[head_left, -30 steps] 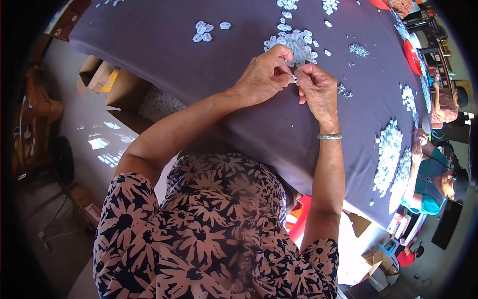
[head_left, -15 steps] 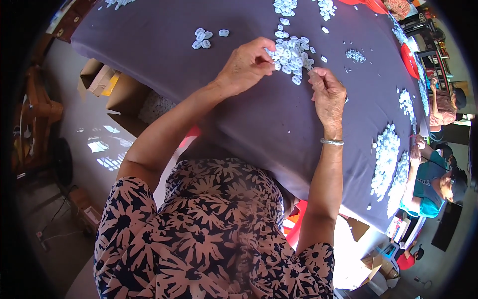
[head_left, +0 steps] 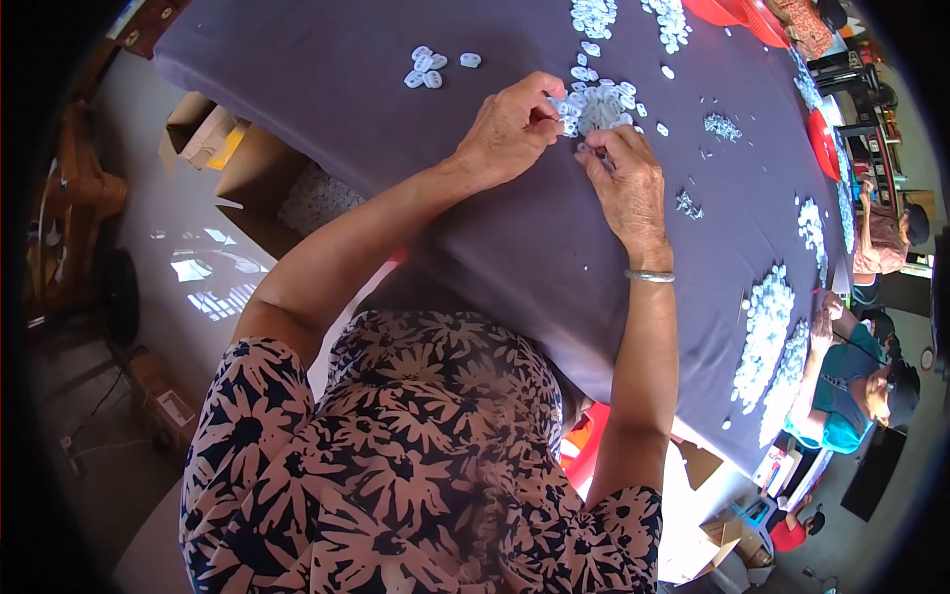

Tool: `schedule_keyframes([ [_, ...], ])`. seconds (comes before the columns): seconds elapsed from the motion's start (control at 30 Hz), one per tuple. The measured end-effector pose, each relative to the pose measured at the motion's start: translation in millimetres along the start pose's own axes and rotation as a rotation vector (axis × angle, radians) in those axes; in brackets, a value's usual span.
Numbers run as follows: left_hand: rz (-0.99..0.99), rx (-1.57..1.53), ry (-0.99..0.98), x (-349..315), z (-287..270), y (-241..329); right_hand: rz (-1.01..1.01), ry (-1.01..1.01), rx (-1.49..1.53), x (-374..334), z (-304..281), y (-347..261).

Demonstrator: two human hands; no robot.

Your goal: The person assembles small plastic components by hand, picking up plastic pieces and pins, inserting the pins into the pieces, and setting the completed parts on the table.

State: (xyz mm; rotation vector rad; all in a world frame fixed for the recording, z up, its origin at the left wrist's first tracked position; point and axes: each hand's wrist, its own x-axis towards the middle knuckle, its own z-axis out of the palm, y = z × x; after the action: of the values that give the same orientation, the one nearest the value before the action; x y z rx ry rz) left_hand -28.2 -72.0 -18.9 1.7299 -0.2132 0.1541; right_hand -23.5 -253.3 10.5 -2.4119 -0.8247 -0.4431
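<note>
My left hand (head_left: 510,124) rests on the grey cloth-covered table (head_left: 327,89), its fingers pinched on a small white plastic piece at the edge of a pile of small white pieces (head_left: 599,104). My right hand (head_left: 625,183) lies just right of it, fingertips pinching another small piece at the same pile. A metal bangle (head_left: 649,276) circles my right wrist. The two hands almost touch over the pile. What exactly sits between the fingers is too small to tell.
A small cluster of white pieces (head_left: 427,67) lies far left on the table, and bigger heaps (head_left: 767,332) lie at the right edge. Other people (head_left: 856,381) sit at the right side. Cardboard boxes (head_left: 213,139) stand on the floor at left. Red trays (head_left: 727,10) sit at the far end.
Both hands have moved away from me, up the table, onto the white pile. A second ago they worked a piece together nearer the table's edge.
</note>
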Motion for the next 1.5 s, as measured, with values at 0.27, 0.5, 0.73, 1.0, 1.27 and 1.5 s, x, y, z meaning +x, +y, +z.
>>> schedule_keyframes([
  [0.27, 0.006, 0.014, 0.004, 0.9, 1.6, -2.4, 0.068, -0.161, 0.078, -6.5, -11.4, -13.7],
  [0.5, 0.011, -0.017, 0.001, 0.6, 1.9, -2.2, 0.053, -0.057, -0.102, -5.8, 1.0, -21.0],
  [0.73, 0.012, -0.069, -0.008, 0.4, 3.5, -0.4, 0.043, 0.036, -0.192, -7.8, 3.8, -16.5],
  [1.0, 0.026, -0.269, -0.085, -0.4, 3.5, 8.1, 0.021, 0.020, -0.261, -5.1, 6.2, -23.0],
  [1.27, 0.062, -0.345, -0.101, -0.9, 1.4, 14.0, 0.247, 0.114, 0.148, -13.5, 3.3, -11.1],
  [1.5, 0.047, -0.359, -0.076, -1.8, -1.7, 16.9, -0.031, 0.034, -0.026, -14.4, -4.1, -12.4],
])
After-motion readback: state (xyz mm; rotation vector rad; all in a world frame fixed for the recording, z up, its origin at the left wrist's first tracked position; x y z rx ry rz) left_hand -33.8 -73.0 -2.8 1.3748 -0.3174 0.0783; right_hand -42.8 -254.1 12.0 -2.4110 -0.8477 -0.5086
